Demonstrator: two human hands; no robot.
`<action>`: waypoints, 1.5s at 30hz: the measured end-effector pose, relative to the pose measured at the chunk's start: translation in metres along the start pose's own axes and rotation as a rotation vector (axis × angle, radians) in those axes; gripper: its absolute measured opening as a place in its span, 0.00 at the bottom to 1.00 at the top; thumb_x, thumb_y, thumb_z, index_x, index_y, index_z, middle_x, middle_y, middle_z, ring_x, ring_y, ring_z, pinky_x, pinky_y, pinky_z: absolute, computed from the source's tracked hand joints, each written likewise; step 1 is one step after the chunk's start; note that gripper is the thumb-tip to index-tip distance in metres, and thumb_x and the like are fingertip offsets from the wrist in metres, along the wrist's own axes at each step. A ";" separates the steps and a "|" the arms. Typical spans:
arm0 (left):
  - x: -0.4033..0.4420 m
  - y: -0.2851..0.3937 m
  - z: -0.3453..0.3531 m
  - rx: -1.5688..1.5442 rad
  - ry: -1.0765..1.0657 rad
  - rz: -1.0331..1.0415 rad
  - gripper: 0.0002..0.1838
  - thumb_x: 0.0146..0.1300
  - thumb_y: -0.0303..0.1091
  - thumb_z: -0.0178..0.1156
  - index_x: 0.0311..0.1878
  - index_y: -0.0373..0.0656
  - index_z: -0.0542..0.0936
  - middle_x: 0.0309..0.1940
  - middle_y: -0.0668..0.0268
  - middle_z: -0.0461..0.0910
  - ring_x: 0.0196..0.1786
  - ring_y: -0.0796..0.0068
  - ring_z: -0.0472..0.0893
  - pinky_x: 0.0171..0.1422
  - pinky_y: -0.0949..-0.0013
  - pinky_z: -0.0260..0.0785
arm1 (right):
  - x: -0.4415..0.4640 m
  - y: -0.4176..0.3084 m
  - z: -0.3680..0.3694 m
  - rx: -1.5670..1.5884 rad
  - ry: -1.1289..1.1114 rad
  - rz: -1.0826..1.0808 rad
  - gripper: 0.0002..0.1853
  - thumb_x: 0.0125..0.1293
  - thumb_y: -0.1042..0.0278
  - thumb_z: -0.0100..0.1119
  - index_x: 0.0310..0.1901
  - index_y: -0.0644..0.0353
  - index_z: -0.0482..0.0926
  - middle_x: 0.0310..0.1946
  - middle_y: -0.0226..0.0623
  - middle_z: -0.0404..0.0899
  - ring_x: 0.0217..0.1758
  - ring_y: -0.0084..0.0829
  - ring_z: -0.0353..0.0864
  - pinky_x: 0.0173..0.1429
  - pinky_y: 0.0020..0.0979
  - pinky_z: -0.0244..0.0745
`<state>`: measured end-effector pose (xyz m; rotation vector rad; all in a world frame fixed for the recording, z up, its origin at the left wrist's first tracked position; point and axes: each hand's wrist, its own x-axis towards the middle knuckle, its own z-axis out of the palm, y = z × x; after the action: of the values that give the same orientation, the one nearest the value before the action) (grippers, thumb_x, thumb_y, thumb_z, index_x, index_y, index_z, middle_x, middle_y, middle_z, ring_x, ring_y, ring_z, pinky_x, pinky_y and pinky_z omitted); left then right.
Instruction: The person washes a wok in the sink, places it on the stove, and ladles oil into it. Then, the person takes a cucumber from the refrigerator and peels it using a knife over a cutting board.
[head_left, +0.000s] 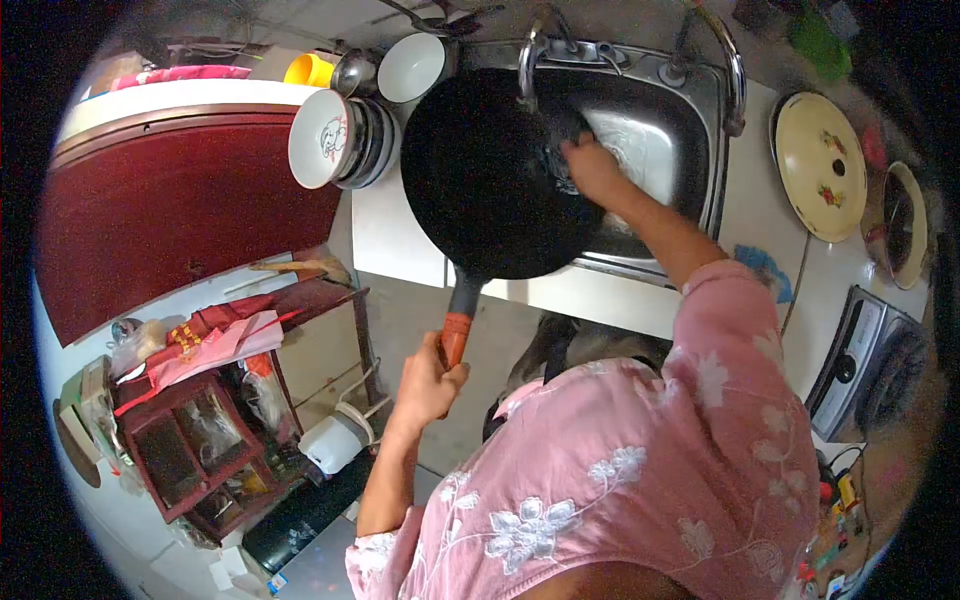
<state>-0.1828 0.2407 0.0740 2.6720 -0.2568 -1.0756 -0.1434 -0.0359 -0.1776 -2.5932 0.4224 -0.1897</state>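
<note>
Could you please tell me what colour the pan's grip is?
The grip is orange-red, as the head view shows.

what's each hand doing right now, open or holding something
Left hand: closed around the pan's orange handle.
Right hand: curled over the pan's right side; whether it holds anything cannot be told.

The black pan (480, 190) hides the sink's (692, 150) left part. Whether the right hand (597, 172), upper centre, holds anything is unclear. Lower-right coloured items (847, 492) blur; the bottom edge crops the pink shirt (620, 490).
</note>
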 end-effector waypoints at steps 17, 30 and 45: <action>0.020 -0.010 0.023 -0.286 -0.277 0.027 0.19 0.44 0.30 0.54 0.42 0.35 0.68 0.14 0.59 0.70 0.19 0.68 0.74 0.24 0.68 0.64 | -0.038 -0.019 -0.017 -0.058 -0.854 -0.579 0.10 0.43 0.73 0.53 0.32 0.60 0.74 0.27 0.49 0.73 0.34 0.47 0.74 0.38 0.41 0.69; 0.030 -0.027 0.025 -0.207 -0.199 0.097 0.22 0.45 0.32 0.56 0.45 0.34 0.67 0.16 0.56 0.71 0.21 0.60 0.74 0.29 0.65 0.65 | -0.035 -0.012 -0.004 0.173 -0.611 -0.300 0.12 0.40 0.76 0.55 0.32 0.59 0.73 0.28 0.49 0.71 0.35 0.48 0.73 0.41 0.41 0.70; 0.025 0.008 0.000 0.073 -0.152 0.057 0.21 0.46 0.31 0.55 0.45 0.34 0.66 0.17 0.57 0.72 0.20 0.68 0.74 0.25 0.68 0.65 | -0.010 -0.102 -0.001 0.816 -0.470 -0.107 0.15 0.38 0.68 0.58 0.32 0.60 0.73 0.28 0.43 0.75 0.35 0.42 0.74 0.38 0.36 0.69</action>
<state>-0.1657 0.2263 0.0600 2.6309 -0.4056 -1.2770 -0.1269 0.0510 -0.1265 -1.7705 0.0113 0.1830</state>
